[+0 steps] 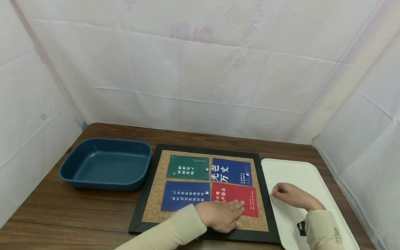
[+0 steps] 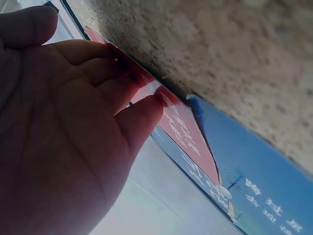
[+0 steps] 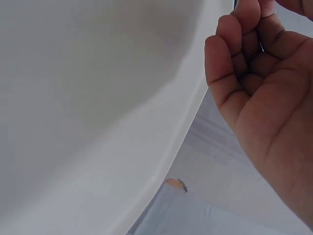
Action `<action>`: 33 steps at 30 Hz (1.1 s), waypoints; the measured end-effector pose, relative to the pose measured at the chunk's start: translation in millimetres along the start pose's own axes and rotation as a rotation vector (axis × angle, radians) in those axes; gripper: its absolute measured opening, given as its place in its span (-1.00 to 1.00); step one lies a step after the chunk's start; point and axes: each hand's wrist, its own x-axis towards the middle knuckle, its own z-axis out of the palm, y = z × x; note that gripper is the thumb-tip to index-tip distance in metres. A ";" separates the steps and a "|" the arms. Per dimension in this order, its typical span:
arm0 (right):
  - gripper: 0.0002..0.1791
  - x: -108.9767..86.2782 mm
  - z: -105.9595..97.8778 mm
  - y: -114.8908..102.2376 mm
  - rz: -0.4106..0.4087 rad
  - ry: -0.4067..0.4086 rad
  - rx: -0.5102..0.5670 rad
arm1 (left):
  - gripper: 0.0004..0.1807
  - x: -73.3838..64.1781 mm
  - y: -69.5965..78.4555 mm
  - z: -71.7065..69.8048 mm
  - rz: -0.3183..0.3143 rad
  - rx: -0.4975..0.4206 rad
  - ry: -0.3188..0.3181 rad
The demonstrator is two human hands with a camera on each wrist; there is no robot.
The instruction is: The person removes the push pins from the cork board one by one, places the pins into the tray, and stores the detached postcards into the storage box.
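Observation:
A cork board (image 1: pixel 154 200) in a black frame lies on the table with several printed cards on it. My left hand (image 1: pixel 221 215) lies flat over the lower part of the red card (image 1: pixel 252 201), fingers straight, pressing it to the cork. Silver thumbtacks sit at the edges of the green card (image 1: pixel 182 167), the blue-and-white card (image 1: pixel 235 172) and the blue card (image 1: pixel 183 195); one thumbtack (image 2: pixel 224 191) shows close by in the left wrist view. Over the tray's left edge, my right hand (image 1: pixel 292 195) pinches a small shiny thumbtack (image 1: pixel 271 194) between thumb and fingertips.
The white tray (image 1: pixel 289 168) stands right of the board, with a small black item (image 1: pixel 301 228) on it beside the right sleeve. Left of the board is a deep teal basin (image 1: pixel 109 185). White sheets (image 1: pixel 189 80) hang around the wooden table (image 1: pixel 50 207).

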 end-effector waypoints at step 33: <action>-0.78 -23.5 -29.5 46.6 0.065 0.043 -0.044 | -0.42 -1.3 -1.8 -1.6 0.022 -0.017 -0.001</action>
